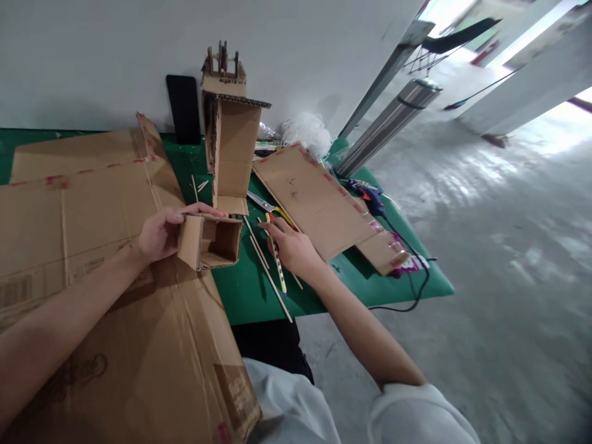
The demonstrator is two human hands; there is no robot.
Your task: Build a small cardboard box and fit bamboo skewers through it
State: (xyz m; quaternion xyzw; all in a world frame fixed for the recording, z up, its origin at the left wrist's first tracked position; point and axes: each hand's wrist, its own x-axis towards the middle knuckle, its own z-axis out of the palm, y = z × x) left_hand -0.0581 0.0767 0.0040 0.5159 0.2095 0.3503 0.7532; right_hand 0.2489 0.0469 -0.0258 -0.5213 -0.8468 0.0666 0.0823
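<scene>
My left hand [161, 233] grips a small open-ended cardboard box [221, 243] above a large cardboard sheet, its hollow side facing me. Over the green tabletop, my right hand [293, 246] has its fingers closed on a yellow pencil [278, 266] with purple dots; the thumb is mostly hidden. Thin wooden sticks [271, 280] lie beside the pencil. Just beyond the right fingers are scissors [261, 201] with yellow handles, partly covered by the hand and a cardboard piece. A taller cardboard structure [235, 148] stands upright behind the small box, with small upright parts on top.
A large cardboard sheet [124, 364] covers the left and overhangs the front of the green table [252, 308]. A cardboard panel [314, 200] lies right, near a blue glue gun [367, 192] with a cable. A black phone [184, 110] leans on the wall. A metal post [386, 129] rises at right.
</scene>
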